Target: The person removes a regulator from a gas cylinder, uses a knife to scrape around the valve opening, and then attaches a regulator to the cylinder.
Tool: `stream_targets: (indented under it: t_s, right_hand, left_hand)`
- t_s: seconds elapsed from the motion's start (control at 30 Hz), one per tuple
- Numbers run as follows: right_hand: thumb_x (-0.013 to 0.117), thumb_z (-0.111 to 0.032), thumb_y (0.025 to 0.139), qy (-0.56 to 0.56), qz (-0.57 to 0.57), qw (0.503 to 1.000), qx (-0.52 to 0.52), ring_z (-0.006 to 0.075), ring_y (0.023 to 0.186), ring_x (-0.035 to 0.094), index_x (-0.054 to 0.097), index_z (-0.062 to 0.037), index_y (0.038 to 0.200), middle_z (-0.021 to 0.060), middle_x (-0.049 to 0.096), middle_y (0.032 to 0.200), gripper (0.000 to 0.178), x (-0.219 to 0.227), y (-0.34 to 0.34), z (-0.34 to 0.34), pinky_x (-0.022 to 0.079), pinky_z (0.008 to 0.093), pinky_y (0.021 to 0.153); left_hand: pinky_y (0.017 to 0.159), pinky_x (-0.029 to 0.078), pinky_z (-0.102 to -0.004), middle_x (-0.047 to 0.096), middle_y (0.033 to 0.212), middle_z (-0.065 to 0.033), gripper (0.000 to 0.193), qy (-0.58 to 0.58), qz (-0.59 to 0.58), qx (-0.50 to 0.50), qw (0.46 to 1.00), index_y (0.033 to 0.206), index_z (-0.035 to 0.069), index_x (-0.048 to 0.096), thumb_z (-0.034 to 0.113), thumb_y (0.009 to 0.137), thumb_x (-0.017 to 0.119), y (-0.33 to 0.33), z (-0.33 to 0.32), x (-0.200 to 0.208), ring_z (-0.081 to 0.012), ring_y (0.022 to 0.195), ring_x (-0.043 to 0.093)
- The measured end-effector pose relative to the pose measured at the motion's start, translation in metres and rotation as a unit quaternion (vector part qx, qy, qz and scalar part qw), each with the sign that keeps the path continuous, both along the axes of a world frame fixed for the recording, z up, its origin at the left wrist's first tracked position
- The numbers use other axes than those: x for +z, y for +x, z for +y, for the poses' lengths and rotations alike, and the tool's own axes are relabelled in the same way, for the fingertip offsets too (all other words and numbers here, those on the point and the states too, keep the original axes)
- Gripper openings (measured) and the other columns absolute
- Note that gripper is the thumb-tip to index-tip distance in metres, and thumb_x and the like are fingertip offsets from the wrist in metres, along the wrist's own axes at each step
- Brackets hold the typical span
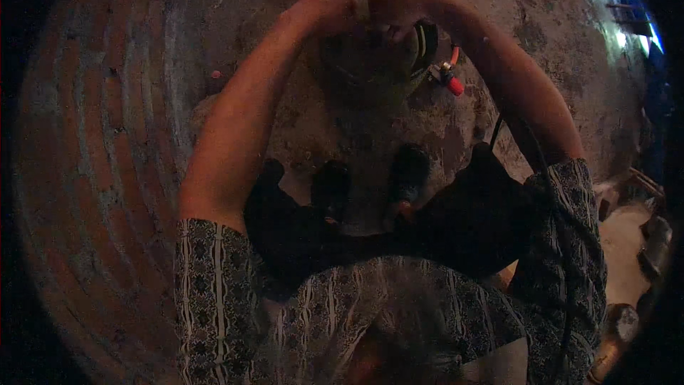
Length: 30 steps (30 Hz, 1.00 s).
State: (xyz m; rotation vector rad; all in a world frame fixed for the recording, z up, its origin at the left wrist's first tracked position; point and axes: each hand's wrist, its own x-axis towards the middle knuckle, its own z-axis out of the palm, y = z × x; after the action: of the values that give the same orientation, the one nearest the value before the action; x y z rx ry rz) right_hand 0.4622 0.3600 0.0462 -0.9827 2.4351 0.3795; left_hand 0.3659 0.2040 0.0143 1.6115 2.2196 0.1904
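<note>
Head view: the dark, rounded container [370,77] stands at 12 o'clock, partly under both hands; its kind is unclear. By judgement it is stiff and fairly heavy, best held by opposite sides of its rim. Left hand [328,8], at 12, and right hand [403,4], towards 1, are curled at its top, fingers hidden; grip and contact cannot be told. Red knob [454,86]: between 1 and 2, just beside.

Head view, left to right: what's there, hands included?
Reddish brickwork → small red round thing → left hand → right hand → red-ended fitting → bright blue-white patch near the upper-right rim.
</note>
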Motion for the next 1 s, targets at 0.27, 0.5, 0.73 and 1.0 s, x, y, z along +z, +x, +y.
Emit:
stream_targets:
  t_s: [0.27,0.5,0.73,1.0]
  right_hand:
    - [0.069,-0.016,0.078,-0.086,-0.005,0.97,-0.226,0.0261,0.073,0.068,0.068,-0.0032,0.091,0.0098,0.067,0.074,0.018,0.054,0.004,-0.037,0.055,0.0382,0.07]
    - [0.066,-0.012,0.075,-0.229,0.07,0.935,-0.261,0.0258,0.072,0.068,0.066,0.0005,0.089,0.0135,0.068,0.077,0.018,-0.024,0.009,0.001,0.054,0.0384,0.065]
    - [0.065,-0.019,0.081,-0.272,0.032,0.806,-0.525,0.0198,0.07,0.058,0.064,-0.0012,0.086,0.0089,0.061,0.076,0.018,0.113,0.049,-0.011,0.048,0.0368,0.066]
    - [0.064,-0.014,0.078,-0.082,0.078,0.867,-0.486,0.0339,0.086,0.065,0.065,-0.0057,0.102,0.017,0.066,0.089,0.025,-0.005,0.143,0.098,0.051,0.0423,0.074]
  left_hand:
    - [0.076,0.055,-0.0448,0.069,0.095,-0.0181,0.03,0.007,-0.028,0.035,0.999,0.097,0.002,0.07,0.027,0.081,0.065,-0.003,-0.005,0.009,-0.0349,0.088,0.068]
    - [0.077,0.055,-0.043,0.071,0.094,-0.0123,0.03,0.184,0.078,0.004,0.98,0.1,0.009,0.072,0.032,0.081,0.067,0.012,-0.006,-0.002,-0.0323,0.085,0.069]
    - [0.065,0.05,-0.0408,0.069,0.08,-0.0131,0.024,0.018,-0.095,0.002,0.995,0.092,0.006,0.071,0.026,0.08,0.068,-0.003,-0.012,0.02,-0.0232,0.067,0.063]
    - [0.071,0.054,-0.0396,0.071,0.087,-0.0098,0.033,-0.007,-0.06,-0.06,0.996,0.097,0.007,0.072,0.028,0.072,0.075,0.025,0.028,0.028,-0.0252,0.076,0.068]
